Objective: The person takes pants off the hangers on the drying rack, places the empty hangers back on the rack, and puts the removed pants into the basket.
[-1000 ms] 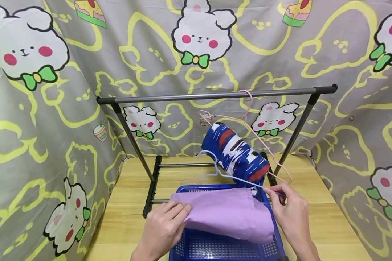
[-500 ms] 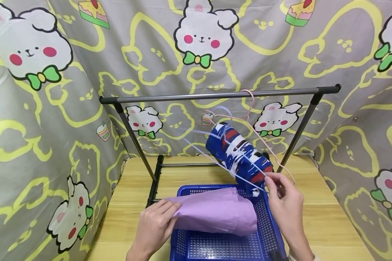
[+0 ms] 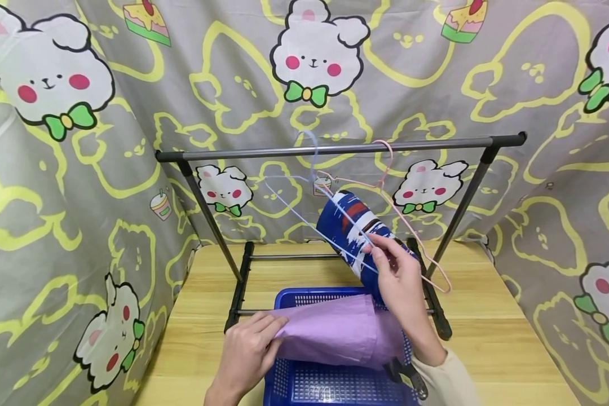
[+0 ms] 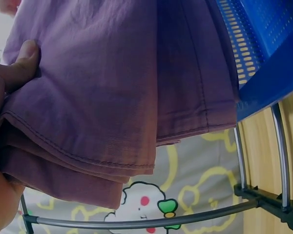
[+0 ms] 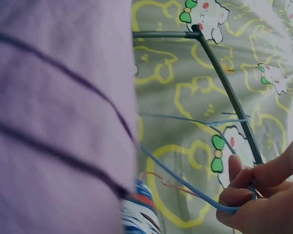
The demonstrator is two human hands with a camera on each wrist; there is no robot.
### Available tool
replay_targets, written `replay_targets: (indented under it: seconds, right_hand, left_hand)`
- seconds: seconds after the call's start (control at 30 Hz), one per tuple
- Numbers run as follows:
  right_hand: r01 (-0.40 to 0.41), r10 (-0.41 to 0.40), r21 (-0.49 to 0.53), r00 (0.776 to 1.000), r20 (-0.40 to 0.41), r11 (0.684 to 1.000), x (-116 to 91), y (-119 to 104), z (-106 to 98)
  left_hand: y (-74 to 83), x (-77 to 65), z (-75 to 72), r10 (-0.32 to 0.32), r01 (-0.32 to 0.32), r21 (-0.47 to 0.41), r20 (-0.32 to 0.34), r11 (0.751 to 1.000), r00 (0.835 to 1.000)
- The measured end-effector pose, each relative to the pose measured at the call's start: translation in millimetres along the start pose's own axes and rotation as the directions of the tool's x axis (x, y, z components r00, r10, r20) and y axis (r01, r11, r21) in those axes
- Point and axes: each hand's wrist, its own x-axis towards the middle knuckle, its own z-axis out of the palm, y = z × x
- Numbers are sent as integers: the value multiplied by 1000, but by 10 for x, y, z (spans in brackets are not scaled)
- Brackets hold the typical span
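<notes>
My left hand (image 3: 246, 352) grips the left end of a folded purple garment (image 3: 330, 332), held over a blue basket (image 3: 304, 292). Stitched hems and several layers of its cloth show in the left wrist view, with the thumb (image 4: 27, 56) pressed on top. My right hand (image 3: 401, 282) pinches one arm of a light blue wire hanger (image 5: 180, 181). That hanger is bare and slants up to the left, its hook overlapping the rack's rail in the head view. Behind it, a pink hanger (image 3: 411, 225) carries a blue, white and red patterned garment (image 3: 352, 214).
A grey metal clothes rack (image 3: 264, 152) with black feet (image 3: 241, 287) stands on the wooden table (image 3: 182, 349). The pink hanger hooks over its rail. Patterned grey curtains (image 3: 223, 73) close in the back and both sides.
My right hand has moved left and up with the blue hanger, which swung from level to slanting, hook up near the rail. My left hand drew the purple garment slightly left, then stayed.
</notes>
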Motion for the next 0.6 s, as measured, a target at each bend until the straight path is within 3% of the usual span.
replay_targets:
  seconds: [0.33, 0.6]
  right_hand:
    - [-31, 26, 51, 995, 99, 998, -31, 79, 164]
    - [-20, 8, 54, 979, 205, 998, -83, 138, 132]
  left_hand:
    - [20, -1, 65, -21, 21, -23, -1, 1000, 1000]
    - [58, 41, 165, -20, 20, -71, -5, 997, 1000]
